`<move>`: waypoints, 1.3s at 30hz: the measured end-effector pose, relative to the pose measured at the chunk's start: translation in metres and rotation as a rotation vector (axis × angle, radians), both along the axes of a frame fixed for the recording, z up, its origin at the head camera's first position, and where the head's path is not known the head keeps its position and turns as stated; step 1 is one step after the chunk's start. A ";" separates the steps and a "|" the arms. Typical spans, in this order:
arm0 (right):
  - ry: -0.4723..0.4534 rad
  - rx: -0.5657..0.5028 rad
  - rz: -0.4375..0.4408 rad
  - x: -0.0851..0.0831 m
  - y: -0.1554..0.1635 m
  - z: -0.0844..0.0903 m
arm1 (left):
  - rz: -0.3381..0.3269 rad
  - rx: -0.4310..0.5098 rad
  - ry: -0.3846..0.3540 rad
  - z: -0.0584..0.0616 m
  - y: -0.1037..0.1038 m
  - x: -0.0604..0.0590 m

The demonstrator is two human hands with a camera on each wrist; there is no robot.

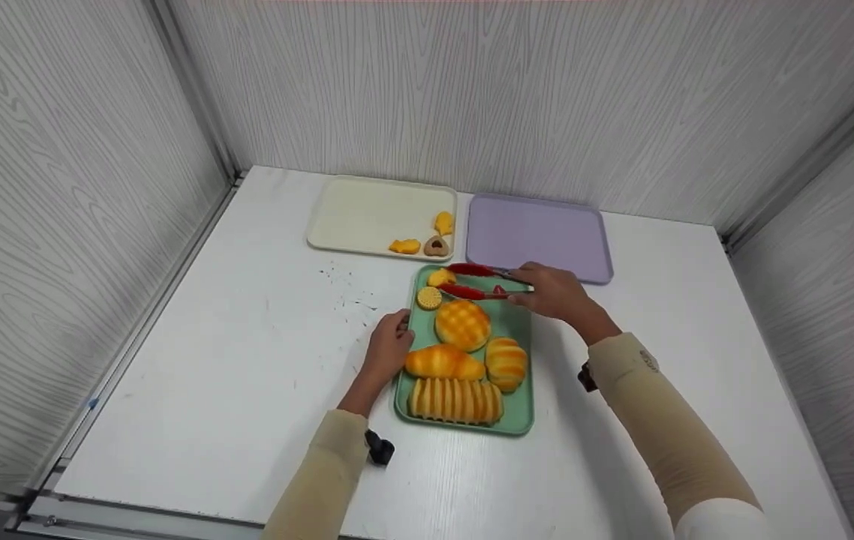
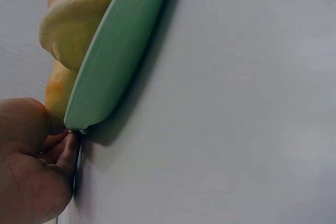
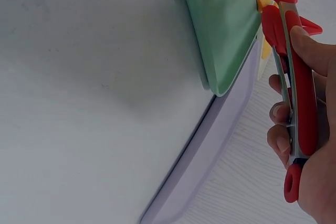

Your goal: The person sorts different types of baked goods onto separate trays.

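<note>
A white table [image 1: 247, 360] carries a cream tray [image 1: 367, 214], a purple tray [image 1: 539, 232] and a green tray [image 1: 517, 330].

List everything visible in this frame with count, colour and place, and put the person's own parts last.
green tray: 1, green, table centre, near the person
bread pieces: 4 large, golden, on the green tray
small pastries: 2, yellow, far end of the green tray
tongs: 1, red, tips at one small pastry
cream tray: 1, cream, far left
small cookies: 3, two yellow and one brown, on the cream tray's right side
purple tray: 1, lilac, far right
table: 1, white
left hand: 1, grips the green tray's left rim
right hand: 1, holds the tongs
</note>
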State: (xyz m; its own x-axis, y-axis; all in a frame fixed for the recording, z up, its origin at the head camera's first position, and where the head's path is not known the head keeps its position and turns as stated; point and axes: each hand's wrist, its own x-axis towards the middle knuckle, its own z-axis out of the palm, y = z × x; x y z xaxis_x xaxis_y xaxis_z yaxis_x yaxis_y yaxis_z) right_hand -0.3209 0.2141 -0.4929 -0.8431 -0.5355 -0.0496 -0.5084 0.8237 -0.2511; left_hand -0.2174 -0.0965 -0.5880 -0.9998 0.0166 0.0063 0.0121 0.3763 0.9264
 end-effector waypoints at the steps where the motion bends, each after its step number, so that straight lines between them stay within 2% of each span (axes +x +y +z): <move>1: 0.009 0.003 0.001 0.000 -0.001 0.000 | -0.001 -0.004 0.001 0.000 0.000 0.000; 6: 0.035 0.028 0.007 -0.001 -0.002 0.001 | 0.000 -0.010 0.010 -0.001 0.000 0.001; 13: 0.014 0.041 0.002 -0.003 -0.002 0.004 | 0.010 -0.005 -0.003 0.000 0.000 0.000; 20: 0.016 0.017 0.005 -0.001 -0.004 0.004 | 0.028 0.000 -0.005 0.001 -0.001 0.000; 29: 0.028 0.047 0.000 -0.001 -0.002 0.002 | 0.006 -0.005 0.007 0.000 0.001 0.001; 39: -0.003 0.025 -0.022 0.000 -0.004 0.003 | 0.004 -0.010 -0.020 -0.001 0.000 -0.002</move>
State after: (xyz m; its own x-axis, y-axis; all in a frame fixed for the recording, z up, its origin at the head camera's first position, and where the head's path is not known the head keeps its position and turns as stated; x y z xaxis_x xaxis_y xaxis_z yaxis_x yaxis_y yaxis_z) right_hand -0.3212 0.2106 -0.4903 -0.8544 -0.5156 -0.0652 -0.4896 0.8407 -0.2314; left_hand -0.2194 -0.0969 -0.5893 -0.9998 0.0129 -0.0137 -0.0077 0.3854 0.9227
